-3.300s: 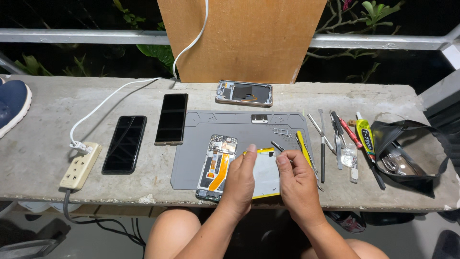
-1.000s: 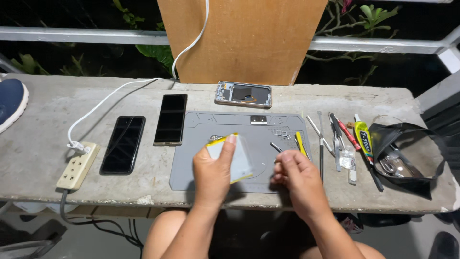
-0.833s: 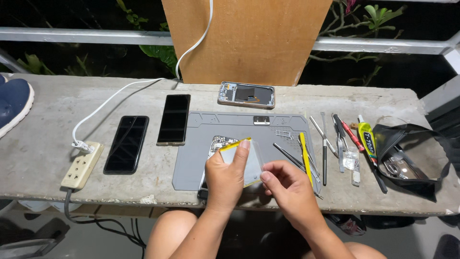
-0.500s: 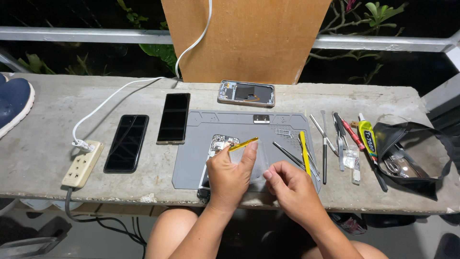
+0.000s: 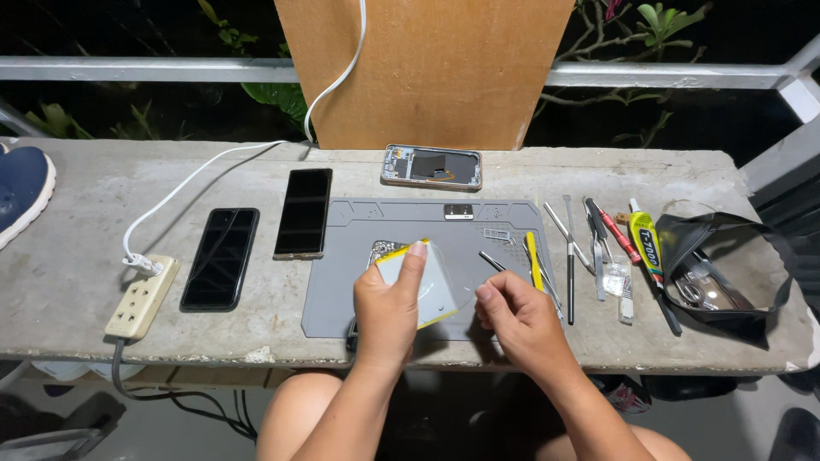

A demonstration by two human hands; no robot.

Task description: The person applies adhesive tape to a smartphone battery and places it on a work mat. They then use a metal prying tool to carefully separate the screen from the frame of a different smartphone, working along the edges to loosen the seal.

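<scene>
The left hand (image 5: 389, 312) is raised over the near middle of the grey work mat (image 5: 342, 290), its fingers and thumb pinching a flat pale battery with yellow edging (image 5: 431, 286), index finger stretched up along the top edge; the battery is tilted, held just above an opened phone body (image 5: 377, 253) that lies on the mat and is mostly hidden behind the hand; the right hand (image 5: 521, 320) sits just beside it to the right, fingers curled loosely inward with the thumb meeting the fingertips, and whether they pinch something small I cannot tell; a thin dark tweezer (image 5: 492, 261) lies on the mat just above that hand, next to a yellow pry tool (image 5: 534, 260); past the mat's right edge a row of slim tools (image 5: 571, 256) lies on the concrete tabletop (image 5: 85, 222), with a red-handled tool (image 5: 617, 236), a yellow glue tube (image 5: 646, 248) and an open black pouch (image 5: 726, 273) farther right; at the mat's far edge rests a phone frame with its back off (image 5: 431, 166); left of the mat two dark phones (image 5: 303, 212) (image 5: 220, 258) lie face up side by side; a cream power strip (image 5: 142, 297) sits near the left front edge, a white cable (image 5: 222, 166) running from it up past a brown board (image 5: 427, 68) leaning on the railing.
</scene>
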